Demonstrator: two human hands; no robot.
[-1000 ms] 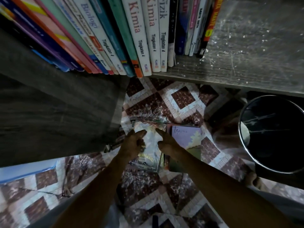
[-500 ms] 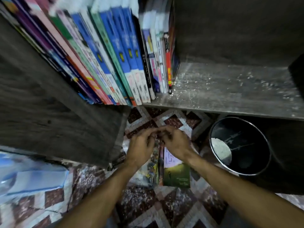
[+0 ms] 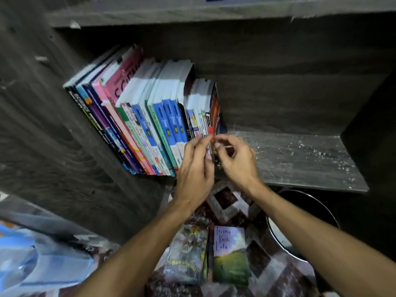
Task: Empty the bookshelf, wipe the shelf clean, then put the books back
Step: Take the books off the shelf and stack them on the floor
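The bookshelf (image 3: pixel 42 136), dark grey wood-grain board, fills the upper part of the head view, and its row of upright paperback books (image 3: pixel 150 125) with blue, green, pink and purple spines stands on the left half of the shelf board (image 3: pixel 300 163), leaning left against the side panel. The right half of that board is bare and speckled with pale dust. Half a second ago both hands were below the shelf's front edge, fingertips together over the floor; now they are up at the right end of the row. The left hand (image 3: pixel 196 170) reaches its fingers (image 3: pixel 198 144) nearly straight onto the lower spines of the last few thin books, touching them without curling round any. The right hand (image 3: pixel 237 161) is curled, thumb and forefinger closed in a narrow pinch on the bottom of the red-and-orange-spined book (image 3: pixel 214 112), the last one in the row; blur hides how firm the hold is. The view has also tilted up, so the board above the books now shows. On the brown-and-white patterned floor mat (image 3: pixel 225 202), under the forearms, two books lie side by side as before: an illustrated paperback in a glossy wrapper (image 3: pixel 186 256) and a purple-and-green paperback with handwritten lettering (image 3: pixel 231 256). A round black bin with a metal rim (image 3: pixel 304 224) sits to their right below the shelf, and crumpled blue plastic (image 3: pixel 32 264) lies at the lower left.
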